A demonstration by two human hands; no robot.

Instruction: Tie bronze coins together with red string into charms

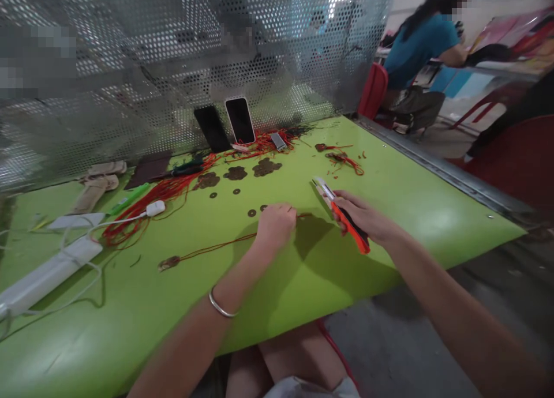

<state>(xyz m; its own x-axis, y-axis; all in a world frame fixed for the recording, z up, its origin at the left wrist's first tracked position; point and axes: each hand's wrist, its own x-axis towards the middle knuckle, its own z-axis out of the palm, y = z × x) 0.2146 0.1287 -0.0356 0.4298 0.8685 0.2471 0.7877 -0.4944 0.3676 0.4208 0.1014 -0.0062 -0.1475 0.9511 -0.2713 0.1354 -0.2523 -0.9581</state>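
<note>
My left hand (277, 228) is closed on a red cord (216, 248), and a short end of the cord shows past its fingers. From that hand the cord runs left over the green table to a small cluster of coins (168, 263). My right hand (359, 213) grips an orange and black utility knife (348, 222), its metal tip pointing up and away to the left. Loose round coins with holes (251, 213) lie just beyond my left hand. Behind them are several coin piles (236, 173).
Red cords (160, 199) lie in a bundle at the left, near a white power strip (56, 271) with cables. Two phones (240, 120) lean against the perforated metal screen (173, 69). Knotted cord pieces (346, 161) lie at the back right. A person in blue (424, 43) sits beyond.
</note>
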